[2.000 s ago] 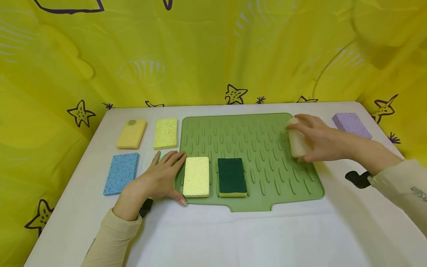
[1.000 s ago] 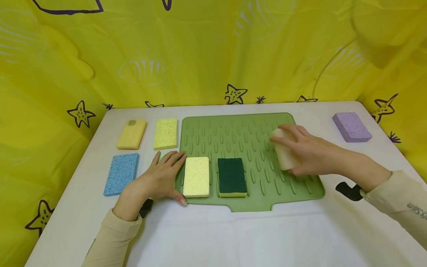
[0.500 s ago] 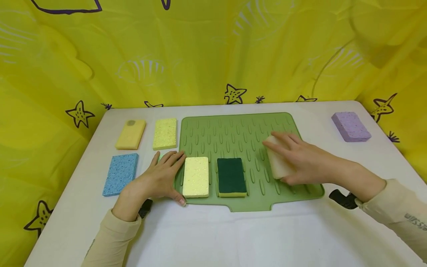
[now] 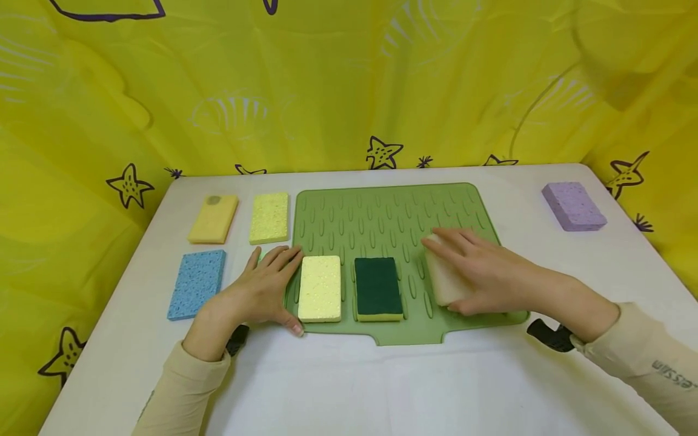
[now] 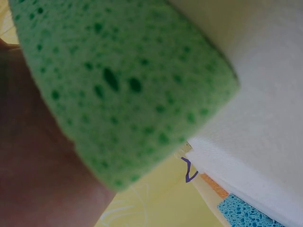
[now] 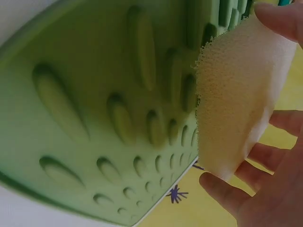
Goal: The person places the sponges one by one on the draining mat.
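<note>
My right hand (image 4: 480, 275) grips a pale cream sponge (image 4: 444, 275) by its ends, over the right part of the ribbed green mat (image 4: 376, 218). The right wrist view shows the cream sponge (image 6: 236, 90) between thumb and fingers, its rough face toward the mat (image 6: 94, 118). My left hand (image 4: 259, 293) rests with spread fingers at the mat's left edge. Mostly hidden under it is a green sponge (image 4: 264, 254), large in the left wrist view. On the mat lie a light yellow sponge (image 4: 320, 289) and a sponge with a dark green scouring face (image 4: 378, 287).
Left of the mat lie a blue sponge (image 4: 197, 284), a yellow-orange sponge (image 4: 214, 220) and a speckled yellow sponge (image 4: 269, 218). A purple sponge (image 4: 574, 206) sits at the far right of the white table (image 4: 354, 387). A yellow curtain (image 4: 327, 91) hangs behind.
My right hand has carried the cream sponge left and toward the front, from the mat's right edge closer to the dark green-faced sponge. The left hand stays where it was.
</note>
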Action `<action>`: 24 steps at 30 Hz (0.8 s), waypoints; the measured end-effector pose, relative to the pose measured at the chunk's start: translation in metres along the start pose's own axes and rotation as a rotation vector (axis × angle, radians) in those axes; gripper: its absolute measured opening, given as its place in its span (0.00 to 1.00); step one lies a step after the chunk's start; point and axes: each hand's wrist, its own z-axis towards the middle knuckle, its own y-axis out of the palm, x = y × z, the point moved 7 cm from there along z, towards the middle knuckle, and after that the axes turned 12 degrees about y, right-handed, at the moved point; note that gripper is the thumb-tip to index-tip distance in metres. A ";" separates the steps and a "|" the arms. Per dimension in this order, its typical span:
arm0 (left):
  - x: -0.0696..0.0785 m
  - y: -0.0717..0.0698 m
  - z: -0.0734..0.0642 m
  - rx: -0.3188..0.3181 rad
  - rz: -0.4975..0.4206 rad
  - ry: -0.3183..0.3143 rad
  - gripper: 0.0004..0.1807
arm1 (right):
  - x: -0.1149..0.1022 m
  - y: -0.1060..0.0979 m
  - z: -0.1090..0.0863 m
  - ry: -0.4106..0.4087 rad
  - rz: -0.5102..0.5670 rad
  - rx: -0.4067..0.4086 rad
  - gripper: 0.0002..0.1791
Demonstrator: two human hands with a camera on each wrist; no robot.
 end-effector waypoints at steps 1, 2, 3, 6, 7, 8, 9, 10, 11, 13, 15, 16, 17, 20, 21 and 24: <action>0.000 0.000 0.000 0.001 0.000 0.000 0.78 | -0.001 0.001 0.000 -0.001 -0.001 -0.001 0.59; 0.000 0.000 0.000 0.001 -0.001 -0.001 0.78 | -0.003 0.002 0.000 -0.006 -0.004 -0.001 0.60; 0.000 0.000 0.000 0.002 -0.002 -0.001 0.78 | -0.004 0.004 0.000 -0.011 -0.006 -0.004 0.61; 0.000 -0.001 0.000 0.004 -0.007 -0.004 0.78 | -0.008 0.007 0.001 -0.021 -0.017 -0.011 0.63; 0.000 0.000 0.000 0.004 -0.009 -0.004 0.78 | -0.010 0.008 0.001 -0.024 -0.022 -0.012 0.63; 0.000 0.000 0.001 0.002 -0.010 -0.006 0.78 | -0.011 0.008 0.001 -0.028 -0.026 -0.011 0.63; 0.000 0.000 0.001 0.003 -0.011 -0.005 0.78 | -0.012 0.009 0.001 -0.028 -0.031 -0.012 0.63; 0.000 0.000 0.001 0.003 -0.011 -0.005 0.78 | -0.013 0.010 0.001 -0.027 -0.035 -0.013 0.64; 0.000 0.000 0.001 0.003 -0.011 -0.004 0.78 | -0.014 0.010 0.002 -0.028 -0.039 -0.014 0.64; 0.000 0.000 0.001 0.001 -0.011 -0.003 0.78 | -0.017 0.011 0.002 -0.029 -0.043 -0.013 0.64; 0.000 0.000 0.000 0.002 -0.010 -0.001 0.78 | -0.020 0.011 0.004 -0.032 -0.046 -0.015 0.64; 0.000 0.000 0.000 0.000 -0.011 -0.002 0.78 | -0.021 0.012 0.004 -0.033 -0.045 -0.017 0.64; 0.000 0.000 0.000 -0.001 -0.011 -0.002 0.79 | -0.023 0.012 0.005 -0.036 -0.046 -0.018 0.65; -0.001 0.001 0.000 -0.002 -0.010 -0.005 0.79 | -0.026 0.013 0.007 -0.039 -0.047 -0.021 0.65; 0.000 0.001 0.000 -0.002 -0.008 -0.005 0.79 | -0.026 0.014 0.007 -0.039 -0.049 -0.021 0.66; 0.000 0.000 0.000 0.000 0.000 -0.003 0.78 | -0.027 0.017 0.007 -0.032 -0.047 -0.030 0.67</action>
